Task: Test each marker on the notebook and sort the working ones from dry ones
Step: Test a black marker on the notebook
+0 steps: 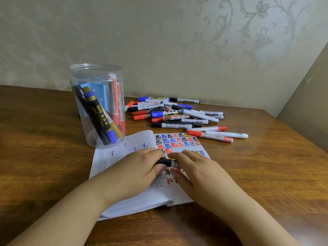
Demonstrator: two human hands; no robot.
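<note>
I see both of my hands meeting over the open notebook (142, 174), which lies on the wooden tabletop (44, 166). My left hand (140, 167) has its grip curled around the black cap end of a marker (167, 162), thumb underneath and fingers over the top. My right hand (197, 171) covers the white barrel of the same marker; its fingers lie across it, fairly flat, and I cannot tell how tightly its grip closes. The marker is horizontal, just above the notebook's right page, which carries rows of black, blue and red test marks. Beyond the notebook's left page stands a clear plastic jar (96, 105), touching the page's far edge, with several markers leaning inside. Beyond the notebook's right page lies a loose pile of markers (177, 114), red, blue and black capped, on the tabletop.
</note>
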